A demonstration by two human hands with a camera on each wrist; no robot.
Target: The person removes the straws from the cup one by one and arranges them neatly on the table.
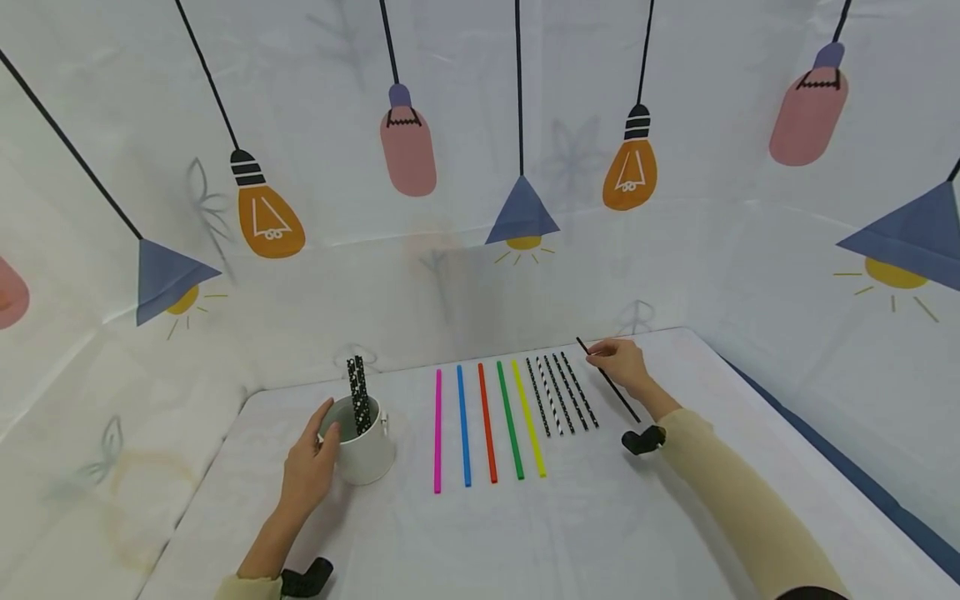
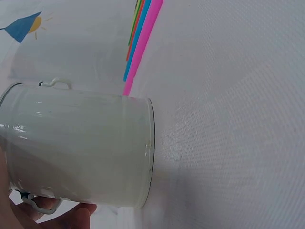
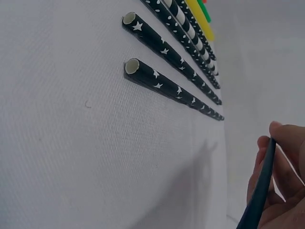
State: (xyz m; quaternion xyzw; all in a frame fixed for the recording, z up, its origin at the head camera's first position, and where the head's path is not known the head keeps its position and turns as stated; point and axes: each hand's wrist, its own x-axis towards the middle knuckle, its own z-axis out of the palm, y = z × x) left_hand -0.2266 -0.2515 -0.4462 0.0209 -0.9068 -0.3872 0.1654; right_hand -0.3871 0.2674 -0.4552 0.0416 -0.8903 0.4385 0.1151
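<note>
My left hand [image 1: 306, 471] holds the side of a small white bucket [image 1: 367, 460], thumb and fingers around its wall near the rim. Two black patterned paper straws [image 1: 359, 396] stand in the bucket, leaning on its edge. In the left wrist view the bucket has small side loops, and its base meets the white cloth. Over at the right, my right hand [image 1: 621, 363] pinches a thin plain black straw [image 1: 617, 392] between thumb and fingertips, held slanting. Left of that hand lies a row of black-and-white paper straws [image 1: 581, 392], some with stars [image 3: 162, 86], one striped.
Pink [image 1: 438, 433], blue [image 1: 463, 429], red [image 1: 487, 425], green [image 1: 510, 421] and yellow straws [image 1: 529, 421] lie side by side mid-table. A white cloth [image 1: 480, 542] covers the table. Behind it hangs a white backdrop [image 1: 465, 317] printed with lamps.
</note>
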